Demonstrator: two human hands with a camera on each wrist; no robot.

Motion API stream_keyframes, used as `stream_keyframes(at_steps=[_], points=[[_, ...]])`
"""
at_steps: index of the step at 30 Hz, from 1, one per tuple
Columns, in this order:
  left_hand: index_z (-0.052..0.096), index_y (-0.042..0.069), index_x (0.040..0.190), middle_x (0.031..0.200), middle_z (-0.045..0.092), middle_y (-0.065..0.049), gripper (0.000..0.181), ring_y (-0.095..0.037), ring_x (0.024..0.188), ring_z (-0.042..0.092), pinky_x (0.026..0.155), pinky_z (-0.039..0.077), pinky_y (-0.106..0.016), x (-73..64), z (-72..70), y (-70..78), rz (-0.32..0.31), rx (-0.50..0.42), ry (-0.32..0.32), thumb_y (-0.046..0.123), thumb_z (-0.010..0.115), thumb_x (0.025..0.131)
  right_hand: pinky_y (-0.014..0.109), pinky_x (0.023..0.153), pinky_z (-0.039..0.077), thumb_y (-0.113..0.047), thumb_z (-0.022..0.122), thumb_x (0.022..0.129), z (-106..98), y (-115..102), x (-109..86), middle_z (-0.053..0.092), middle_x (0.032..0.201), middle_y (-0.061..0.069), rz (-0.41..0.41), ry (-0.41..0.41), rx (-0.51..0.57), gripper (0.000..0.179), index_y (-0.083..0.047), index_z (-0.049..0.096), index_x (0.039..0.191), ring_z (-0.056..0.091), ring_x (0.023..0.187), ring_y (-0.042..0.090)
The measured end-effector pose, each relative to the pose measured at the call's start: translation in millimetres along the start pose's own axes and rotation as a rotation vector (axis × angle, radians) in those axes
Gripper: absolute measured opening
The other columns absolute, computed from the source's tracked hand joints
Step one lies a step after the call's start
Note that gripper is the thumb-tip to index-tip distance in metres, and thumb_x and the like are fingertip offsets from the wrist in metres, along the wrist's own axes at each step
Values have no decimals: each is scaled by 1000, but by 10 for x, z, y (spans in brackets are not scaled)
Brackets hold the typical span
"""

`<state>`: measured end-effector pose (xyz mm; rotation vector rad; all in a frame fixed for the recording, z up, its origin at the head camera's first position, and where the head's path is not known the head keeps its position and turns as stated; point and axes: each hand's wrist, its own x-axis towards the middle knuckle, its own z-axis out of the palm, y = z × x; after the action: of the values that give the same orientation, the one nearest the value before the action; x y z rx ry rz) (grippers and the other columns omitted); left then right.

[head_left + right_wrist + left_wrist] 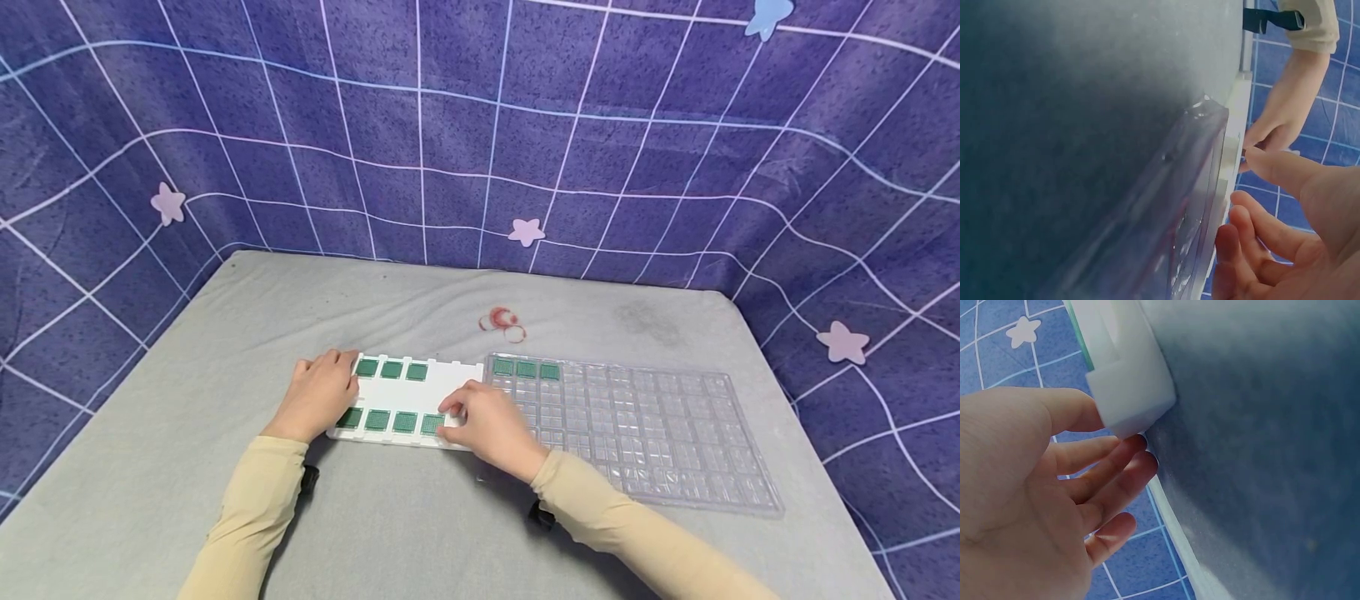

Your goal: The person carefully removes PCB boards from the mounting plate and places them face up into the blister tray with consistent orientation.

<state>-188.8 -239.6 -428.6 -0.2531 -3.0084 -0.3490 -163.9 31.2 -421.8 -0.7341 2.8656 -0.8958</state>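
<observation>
A white tray point(450, 379) holds small square green circuit boards point(405, 422) in an upper and a lower row. My left hand point(313, 400) grips the tray's left end. In the left wrist view my thumb lies against the white corner point(1135, 394), with the other fingers curled beside it. My right hand point(495, 423) is over the tray's right end, thumb and index finger at opposite edges of the last lower-row board point(432, 425). That board is hidden in the right wrist view, where the fingertips are right at the tray's side point(1232, 144).
A clear plastic tray point(667, 433) with many pockets lies against the white tray's right side, with three green boards point(527, 369) in its top row. Red ring marks point(501, 321) show on the grey cloth point(390, 517). A blue gridded curtain point(450, 150) surrounds the table.
</observation>
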Motion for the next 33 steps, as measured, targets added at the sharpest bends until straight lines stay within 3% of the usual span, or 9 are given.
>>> stream_keyframes(at_steps=[8, 33], points=[[56, -10, 136, 128, 64, -27, 44, -42, 117, 61, 88, 35, -51, 1, 5, -4, 4, 0, 3, 12, 49, 99, 20, 70, 42, -35, 85, 80, 37, -16, 8, 66, 91, -5, 6, -1, -41, 28, -18, 78, 101, 53, 75, 7], [56, -10, 136, 129, 63, -28, 43, -43, 117, 61, 89, 36, -52, 14, 4, 4, 1, 16, -6, 12, 49, 100, 22, 69, 45, -30, 85, 77, 95, -19, 19, 63, 85, -5, -73, 71, -135, 23, -16, 77, 93, 55, 75, 10]])
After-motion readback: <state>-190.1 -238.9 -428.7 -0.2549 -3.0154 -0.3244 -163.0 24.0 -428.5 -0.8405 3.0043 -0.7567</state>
